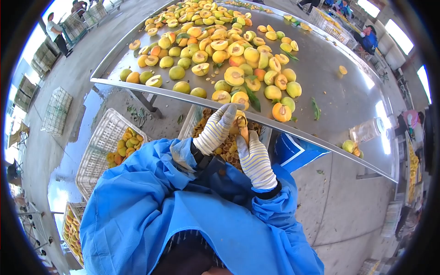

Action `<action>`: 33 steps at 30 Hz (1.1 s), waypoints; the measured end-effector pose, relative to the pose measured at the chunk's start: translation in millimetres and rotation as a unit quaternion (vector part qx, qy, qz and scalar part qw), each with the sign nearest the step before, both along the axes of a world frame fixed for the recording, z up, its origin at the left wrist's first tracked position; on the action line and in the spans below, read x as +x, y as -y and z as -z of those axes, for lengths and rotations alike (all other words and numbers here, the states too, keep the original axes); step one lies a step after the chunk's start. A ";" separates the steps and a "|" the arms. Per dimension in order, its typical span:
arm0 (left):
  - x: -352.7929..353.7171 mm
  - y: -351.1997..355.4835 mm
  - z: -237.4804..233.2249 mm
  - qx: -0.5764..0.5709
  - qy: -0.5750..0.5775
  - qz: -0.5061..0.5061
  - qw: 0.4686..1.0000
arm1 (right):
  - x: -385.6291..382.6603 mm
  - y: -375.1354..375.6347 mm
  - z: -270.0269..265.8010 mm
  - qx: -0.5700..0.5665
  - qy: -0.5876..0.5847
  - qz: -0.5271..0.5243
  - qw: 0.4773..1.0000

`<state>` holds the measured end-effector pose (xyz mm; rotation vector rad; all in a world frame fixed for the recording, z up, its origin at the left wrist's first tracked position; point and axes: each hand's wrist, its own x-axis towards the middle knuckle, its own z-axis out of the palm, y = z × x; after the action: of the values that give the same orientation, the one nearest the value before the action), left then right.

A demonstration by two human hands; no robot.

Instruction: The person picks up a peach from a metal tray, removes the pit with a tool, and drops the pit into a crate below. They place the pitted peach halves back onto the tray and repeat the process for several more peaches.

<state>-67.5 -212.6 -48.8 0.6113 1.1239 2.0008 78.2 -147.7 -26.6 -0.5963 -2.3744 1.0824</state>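
My left hand (215, 130), in a striped glove, is closed around a yellow peach half (239, 114) at the near edge of the metal table. My right hand (257, 162), gloved alike, grips the wooden handle of a pitting tool (244, 133). The tool's looped metal end meets the peach half; how deep it sits is hard to see. Below both hands is a crate (188, 123) holding many pits and scraps (227, 149). Just beyond, a halved peach (240, 99) lies on the table edge.
The metal table (330, 87) carries a heap of whole and halved peaches (220, 46), some leaves and a clear plastic jar (365, 130). A white crate (94, 151) with peaches stands on the left, another crate (71, 229) behind it. A blue container (298, 153) is under the table. Other people work farther off.
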 end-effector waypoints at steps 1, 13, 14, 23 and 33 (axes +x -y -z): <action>-0.9 0.0 2.1 -0.004 0.004 -0.004 1.000 | 0.5 -3.2 9.3 -0.027 -0.016 -0.018 0.999; 3.3 5.4 -11.6 -0.066 -0.060 -0.013 0.996 | -6.7 2.1 52.3 -0.123 -0.048 -0.058 0.990; 2.4 3.9 -6.4 -0.053 -0.053 -0.011 0.997 | -12.7 -1.7 67.0 -0.062 -0.105 -0.053 0.991; 5.4 -7.7 6.5 0.059 0.055 0.012 0.997 | -4.2 -3.2 11.3 -0.453 -0.022 -0.069 0.889; -1.5 0.9 4.0 0.024 0.117 0.030 0.992 | 0.7 9.8 -7.8 -0.614 0.028 -0.095 0.783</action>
<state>-69.0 -213.5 -52.7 0.4155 0.9099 1.9935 78.9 -157.5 -18.7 -0.7620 -1.4635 2.7064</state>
